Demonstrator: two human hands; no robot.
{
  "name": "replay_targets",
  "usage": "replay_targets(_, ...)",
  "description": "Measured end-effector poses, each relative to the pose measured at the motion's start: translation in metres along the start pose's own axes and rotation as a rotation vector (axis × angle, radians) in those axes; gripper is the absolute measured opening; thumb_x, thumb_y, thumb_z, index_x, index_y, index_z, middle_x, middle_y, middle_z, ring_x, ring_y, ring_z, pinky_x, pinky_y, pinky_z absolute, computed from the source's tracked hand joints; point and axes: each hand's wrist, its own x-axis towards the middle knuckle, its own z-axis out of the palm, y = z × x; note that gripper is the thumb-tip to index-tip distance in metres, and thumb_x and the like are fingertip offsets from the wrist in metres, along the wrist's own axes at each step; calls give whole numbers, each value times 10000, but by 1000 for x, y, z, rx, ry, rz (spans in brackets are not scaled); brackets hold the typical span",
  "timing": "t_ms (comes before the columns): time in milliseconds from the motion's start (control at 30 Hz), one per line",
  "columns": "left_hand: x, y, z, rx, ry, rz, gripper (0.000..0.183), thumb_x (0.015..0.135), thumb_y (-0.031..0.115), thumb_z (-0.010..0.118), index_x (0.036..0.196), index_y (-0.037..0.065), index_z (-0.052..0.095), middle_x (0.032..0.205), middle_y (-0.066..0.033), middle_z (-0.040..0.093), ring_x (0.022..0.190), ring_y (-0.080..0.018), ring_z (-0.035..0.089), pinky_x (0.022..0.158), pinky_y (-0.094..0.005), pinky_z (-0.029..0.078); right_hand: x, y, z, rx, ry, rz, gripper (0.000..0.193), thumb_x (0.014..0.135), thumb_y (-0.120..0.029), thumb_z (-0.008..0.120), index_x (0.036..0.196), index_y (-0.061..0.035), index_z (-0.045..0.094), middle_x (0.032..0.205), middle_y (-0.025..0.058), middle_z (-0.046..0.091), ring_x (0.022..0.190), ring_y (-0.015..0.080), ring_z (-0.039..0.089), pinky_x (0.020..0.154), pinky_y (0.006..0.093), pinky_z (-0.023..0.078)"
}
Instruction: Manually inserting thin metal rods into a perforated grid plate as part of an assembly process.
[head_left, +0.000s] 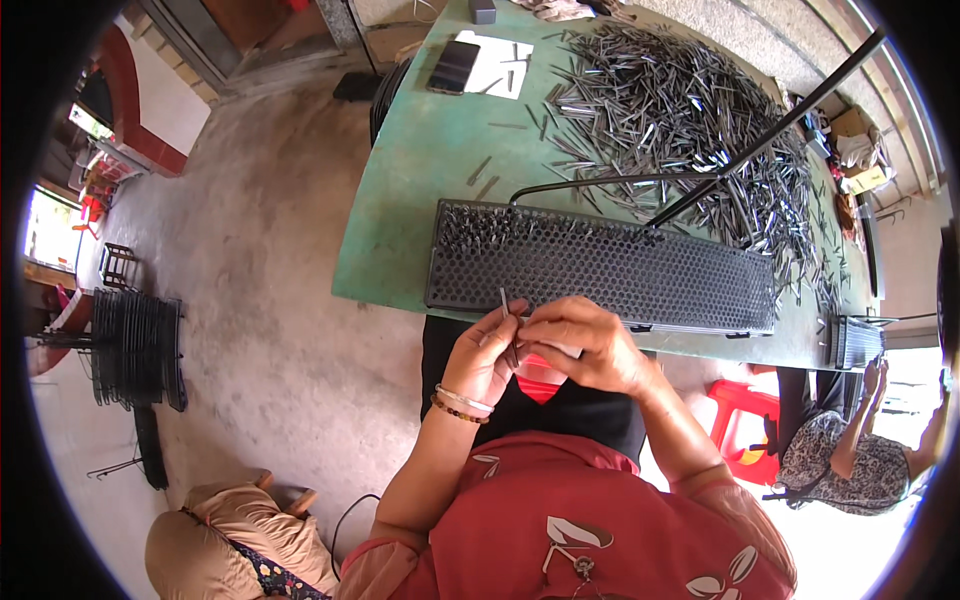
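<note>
Both of my hands meet in front of the near edge of a long black tray (600, 265) full of round holes. My left hand (480, 358) pinches a thin grey strip (504, 302) that stands up between the fingers. Close against it, my right hand (595, 345) has its fingers bent in; whatever they grip is hidden. Dark upright pieces crowd the holes at the tray's far left part. Beyond the tray spreads a large heap of thin dark strips (650, 110) on the green table (400, 220).
Black rods (770, 145) slant over the tray and heap. A phone (453, 66) and white paper (487, 80) lie at the table's far left. At right, a red stool (735, 425) stands near another person (850, 455). Black racks (135, 345) stand at left.
</note>
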Motion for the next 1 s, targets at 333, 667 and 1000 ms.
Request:
replay_targets(333, 8, -2, -12, -107, -184, -9, 299, 976, 147, 457, 1188, -45, 545, 1099, -133, 613, 1008, -219, 601, 881, -339, 493, -21, 8, 13, -409, -119, -221, 378, 642, -88, 645, 1019, -69, 664, 1081, 59, 548, 823, 164, 574, 720, 310, 447)
replay_targets(667, 7, -3, -10, -31, -117, -89, 288, 957, 154, 506, 1195, 5, 570, 1021, -68, 644, 935, -153, 621, 812, -281, 508, -20, 9, 16, -168, 88, -241, 301, 675, -41, 711, 972, -39, 661, 1042, 93, 619, 746, 226, 618, 668, 315, 498)
replay_targets(1000, 6, 5, 8, -41, -2, -102, 246, 939, 133, 526, 1170, 50, 540, 923, -51, 629, 844, -143, 628, 777, -282, 532, -14, 11, 18, 698, 603, 390, 111, 902, -31, 562, 984, 33, 601, 918, 131, 654, 698, 107, 583, 671, 259, 496)
